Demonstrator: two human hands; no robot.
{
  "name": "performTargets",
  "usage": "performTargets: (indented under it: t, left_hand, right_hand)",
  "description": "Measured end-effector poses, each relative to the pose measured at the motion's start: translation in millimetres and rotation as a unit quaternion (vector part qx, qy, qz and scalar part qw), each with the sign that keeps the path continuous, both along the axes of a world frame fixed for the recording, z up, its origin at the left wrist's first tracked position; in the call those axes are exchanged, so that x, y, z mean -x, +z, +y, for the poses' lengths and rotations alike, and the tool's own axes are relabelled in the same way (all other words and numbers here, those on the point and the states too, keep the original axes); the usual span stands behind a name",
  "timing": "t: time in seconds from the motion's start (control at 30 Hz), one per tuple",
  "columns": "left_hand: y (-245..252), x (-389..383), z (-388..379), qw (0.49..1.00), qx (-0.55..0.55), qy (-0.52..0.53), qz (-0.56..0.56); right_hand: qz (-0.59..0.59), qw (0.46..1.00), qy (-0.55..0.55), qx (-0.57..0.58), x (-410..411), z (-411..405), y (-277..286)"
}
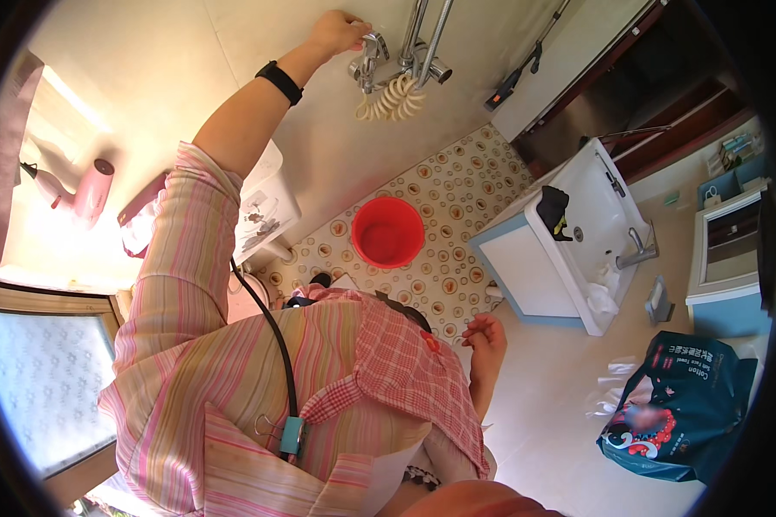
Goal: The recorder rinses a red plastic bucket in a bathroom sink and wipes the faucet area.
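My left hand (pixel 341 31) reaches up to the wall, its fingers closed around the head of a chrome handheld sprayer (pixel 374 50). Below the sprayer hangs a cream coiled hose (pixel 393 102). Beside it are a chrome mixer tap (pixel 431 67) and a metal shower hose (pixel 437 35). My right hand (pixel 487 336) hangs near my apron (pixel 401 362), fingers loosely curled and holding nothing. On the patterned floor in front of me stands a red plastic bucket (pixel 388 232); no water can be made out in it.
To the right is a white washbasin (pixel 595 226) with a dark cloth (pixel 553 210) over its rim. A teal pack of cotton face towels (pixel 685 407) sits lower right. A pink hair dryer (pixel 90 194) and a white plastic container (pixel 268 207) are at left.
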State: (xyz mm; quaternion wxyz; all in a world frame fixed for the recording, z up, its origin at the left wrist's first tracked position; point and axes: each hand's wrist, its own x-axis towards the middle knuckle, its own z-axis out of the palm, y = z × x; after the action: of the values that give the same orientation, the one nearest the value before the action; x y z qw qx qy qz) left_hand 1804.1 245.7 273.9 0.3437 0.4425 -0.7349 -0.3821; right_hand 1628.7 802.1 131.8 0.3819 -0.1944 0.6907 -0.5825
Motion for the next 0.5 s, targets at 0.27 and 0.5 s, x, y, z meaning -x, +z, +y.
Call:
performTargets:
  t: [0.27,0.5]
  left_hand:
    - [-4.0,-4.7,-5.9,0.998,-0.030,0.000,0.055]
    - [0.7,3.2,16.6,0.995,-0.055,0.027,0.078]
  right_hand:
    - [-0.001,1.000,0.006,0.000,6.2,-0.8,-4.7]
    - [-0.003,1.000,0.003,-0.011,9.6,0.0,-8.6]
